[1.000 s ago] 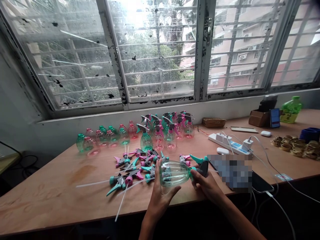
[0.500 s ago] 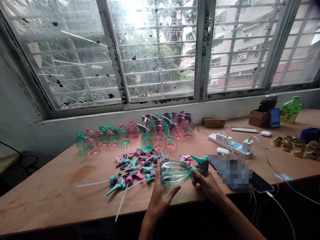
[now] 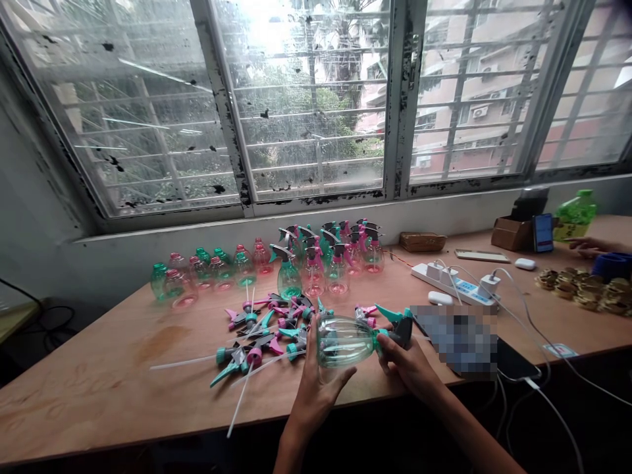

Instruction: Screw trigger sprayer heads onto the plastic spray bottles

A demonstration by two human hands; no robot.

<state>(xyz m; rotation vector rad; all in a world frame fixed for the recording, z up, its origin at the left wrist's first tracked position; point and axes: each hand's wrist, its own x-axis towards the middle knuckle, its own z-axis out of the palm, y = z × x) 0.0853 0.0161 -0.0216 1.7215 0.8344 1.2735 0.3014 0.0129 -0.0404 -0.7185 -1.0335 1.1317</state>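
A clear green spray bottle [image 3: 345, 342] lies sideways in the air above the table's front edge, its neck pointing right. Around its base end curls my left hand [image 3: 318, 382], with the thumb underneath. My right hand [image 3: 402, 359] is closed at the neck, on the green collar of the grey and green spray head [image 3: 402, 327]. Left of and behind the bottle lies a pile of loose spray heads [image 3: 257, 336], pink, green and grey, several with white dip tubes. Bottles with heads fitted [image 3: 313, 270] stand behind, and headless bottles [image 3: 217, 271] stand to their left.
On the right are a power strip [image 3: 457, 284] with chargers and cables, a partly blurred dark device [image 3: 513, 359], and a white earphone case [image 3: 439, 299]. Farther right are gold-coloured objects [image 3: 587, 289], a cardboard box [image 3: 511, 234] and another person's hand [image 3: 590, 247].
Another person's hand has come into view at the far right, near the green jug. My hands and the bottle stay almost still.
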